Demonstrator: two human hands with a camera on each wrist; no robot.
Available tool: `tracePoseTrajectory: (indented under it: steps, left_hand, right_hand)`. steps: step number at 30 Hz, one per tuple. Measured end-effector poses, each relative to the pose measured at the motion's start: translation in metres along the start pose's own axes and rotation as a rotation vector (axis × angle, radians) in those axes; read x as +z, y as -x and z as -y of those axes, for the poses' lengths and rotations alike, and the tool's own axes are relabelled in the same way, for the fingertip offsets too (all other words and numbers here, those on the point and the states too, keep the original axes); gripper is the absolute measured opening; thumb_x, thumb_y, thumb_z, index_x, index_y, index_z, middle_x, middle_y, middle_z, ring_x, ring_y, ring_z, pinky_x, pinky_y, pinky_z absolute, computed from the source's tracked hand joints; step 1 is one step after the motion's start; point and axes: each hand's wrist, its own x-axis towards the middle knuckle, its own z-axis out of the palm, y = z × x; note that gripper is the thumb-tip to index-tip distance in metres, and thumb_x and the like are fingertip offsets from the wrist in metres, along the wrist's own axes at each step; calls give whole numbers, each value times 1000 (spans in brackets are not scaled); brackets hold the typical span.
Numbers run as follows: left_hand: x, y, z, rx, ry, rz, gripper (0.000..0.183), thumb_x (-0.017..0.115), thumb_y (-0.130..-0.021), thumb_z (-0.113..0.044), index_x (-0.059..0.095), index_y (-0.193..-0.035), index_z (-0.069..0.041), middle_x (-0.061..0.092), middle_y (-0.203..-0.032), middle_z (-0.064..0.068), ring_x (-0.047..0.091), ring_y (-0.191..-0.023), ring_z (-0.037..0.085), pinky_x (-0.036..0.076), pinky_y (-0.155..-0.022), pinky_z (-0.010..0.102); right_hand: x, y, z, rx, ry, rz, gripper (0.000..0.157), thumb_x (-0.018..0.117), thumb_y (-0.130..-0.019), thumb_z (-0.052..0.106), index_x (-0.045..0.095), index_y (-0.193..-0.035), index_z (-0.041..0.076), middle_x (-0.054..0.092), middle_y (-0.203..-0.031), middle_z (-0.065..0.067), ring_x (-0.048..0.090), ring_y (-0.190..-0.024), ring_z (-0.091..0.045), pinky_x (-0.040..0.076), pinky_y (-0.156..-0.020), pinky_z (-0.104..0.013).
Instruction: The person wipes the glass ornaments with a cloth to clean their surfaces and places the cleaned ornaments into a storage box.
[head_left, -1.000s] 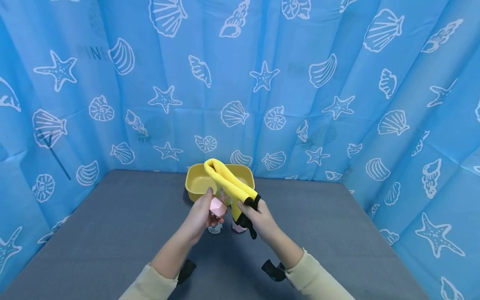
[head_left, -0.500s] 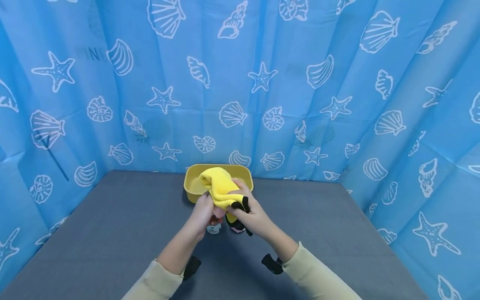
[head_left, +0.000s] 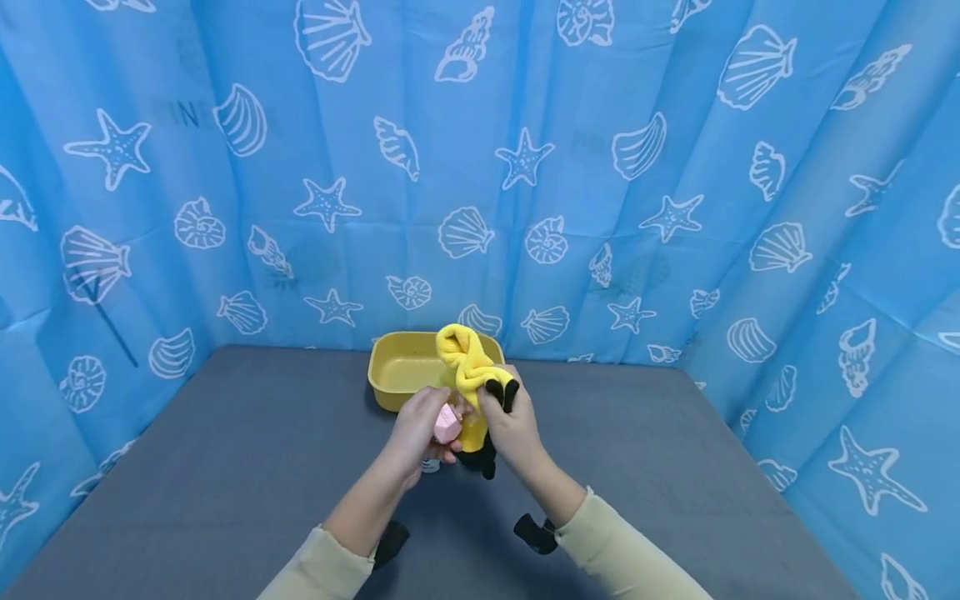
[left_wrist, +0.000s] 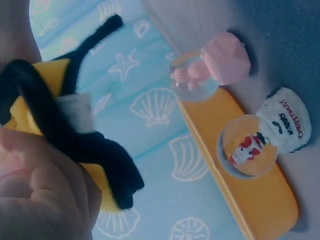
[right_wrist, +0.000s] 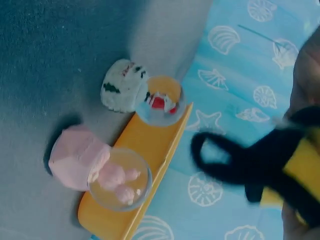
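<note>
My left hand (head_left: 415, 429) grips a snow globe by its pink faceted base (head_left: 447, 424), which faces up toward the head camera. Most of its glass is hidden behind fingers and cloth. In my right hand (head_left: 516, 427) is a bunched yellow towel (head_left: 467, 360) with black trim, pressed close beside the globe. A black hanging loop (right_wrist: 215, 155) dangles from the towel in the right wrist view. Two more snow globes stand upright below the hands: one with a pink base (left_wrist: 227, 57), one with a white lettered base (left_wrist: 286, 120) and a red-and-white figure inside.
Behind the two standing globes is a yellow tub (head_left: 401, 371) near the table's back edge. The grey table (head_left: 247, 467) meets a blue curtain (head_left: 480, 167) with white shell prints. Black devices (head_left: 536, 533) sit at both wrists.
The towel was brought over the pink-based globe half a second ago, covering much of it. Now it has twisted and shifted right, and the pink base shows again.
</note>
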Motion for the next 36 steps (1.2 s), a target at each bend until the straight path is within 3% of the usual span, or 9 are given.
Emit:
tracePoseTrajectory:
  steps: [5, 7, 9, 12, 16, 19, 23, 29, 36]
  left_hand:
    - [-4, 2, -2, 51, -27, -18, 37, 45, -102, -33, 50, -113, 2, 50, -66, 2, 50, -52, 10, 43, -46, 20]
    - [-5, 3, -3, 88, -35, -28, 37, 42, -104, -33, 48, -112, 3, 49, -66, 3, 49, -52, 11, 43, -46, 20]
    - [-6, 3, -4, 117, -31, -37, 36, 38, -105, -33, 47, -107, 2, 48, -64, 3, 48, -51, 11, 42, -45, 20]
    - [-7, 3, -7, 150, -28, -33, 39, 34, -105, -36, 48, -99, 0, 47, -61, 3, 44, -47, 11, 41, -44, 21]
    - [-5, 3, -6, 210, -61, -40, 39, 32, -105, -36, 48, -97, -2, 44, -61, 2, 40, -47, 12, 39, -45, 24]
    - [-3, 4, -3, 250, -95, -66, 34, 32, -106, -31, 47, -101, -1, 43, -63, 4, 40, -50, 14, 37, -47, 25]
    - [1, 4, 0, 273, -116, -90, 32, 36, -106, -26, 49, -100, 2, 45, -63, 5, 43, -51, 16, 37, -47, 24]
    - [1, 2, 4, 343, -183, -97, 23, 41, -104, -16, 52, -99, 4, 47, -70, 5, 48, -56, 15, 43, -51, 24]
    - [-5, 0, 15, 509, -225, -156, 20, 57, -97, -13, 61, -106, 4, 53, -77, 5, 49, -60, 10, 44, -52, 23]
  right_hand:
    - [-8, -4, 7, 273, -263, 0, 35, 48, -100, 16, 43, -127, -7, 53, -115, -18, 58, -99, -19, 50, -84, -31]
    - [-11, -3, 13, 335, -340, 3, 44, 47, -102, 23, 39, -133, -6, 51, -124, -19, 58, -106, -20, 49, -89, -34]
    - [-12, -2, 17, 340, -378, 14, 48, 48, -101, 26, 38, -135, -6, 50, -126, -19, 57, -108, -21, 49, -91, -35]
    - [-11, 2, 21, 277, -381, 79, 51, 51, -99, 18, 37, -140, -7, 46, -134, -21, 53, -114, -25, 48, -92, -34]
    - [-5, 5, 21, 159, -298, 175, 39, 57, -91, 1, 51, -127, -12, 38, -147, -19, 41, -127, -29, 45, -95, -32]
    - [0, 6, 18, 89, -230, 169, 24, 60, -89, -4, 54, -109, -13, 50, -132, -17, 46, -116, -28, 47, -87, -33]
    - [7, 7, 15, 66, -185, 87, 19, 60, -89, -3, 54, -106, -8, 54, -103, -12, 53, -90, -24, 50, -75, -31]
    - [10, 4, 11, 168, -276, -54, 27, 56, -92, 0, 46, -115, -7, 52, -107, -15, 59, -88, -21, 52, -77, -32]
    - [2, -3, 12, 441, -441, -126, 39, 50, -99, 13, 37, -132, -3, 50, -125, -18, 57, -109, -24, 48, -93, -38]
